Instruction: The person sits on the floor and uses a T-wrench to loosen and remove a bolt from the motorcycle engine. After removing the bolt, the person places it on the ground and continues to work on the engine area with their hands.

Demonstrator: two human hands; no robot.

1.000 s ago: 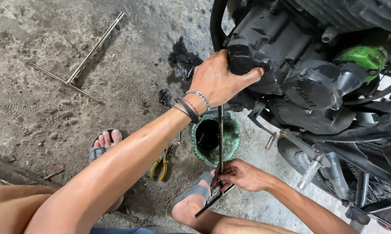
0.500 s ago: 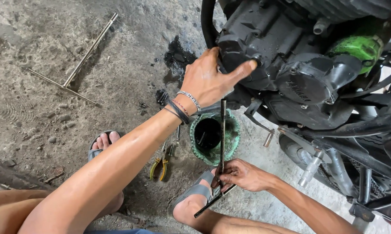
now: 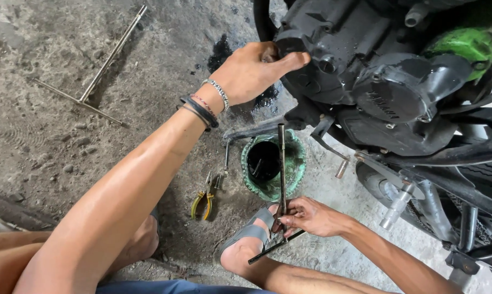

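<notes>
My left hand (image 3: 254, 71) grips the black engine cover (image 3: 333, 60) of the motorcycle, while my right hand (image 3: 306, 216) clamps a T-handle wrench (image 3: 282, 169) upright over the green drain pan (image 3: 273, 161), with yellow-handled pliers (image 3: 205, 200) just beside on the concrete floor (image 3: 50, 65).

Dark T-handle wrench (image 3: 281, 169), long slim shaft upright, crossbar low and slanting toward lower left, gripped near the junction, standing over a green pan of black oil. Black engine side cover (image 3: 333, 60), grimy and oil-stained, far right on the motorcycle, pressed at its left edge by fingers.
</notes>
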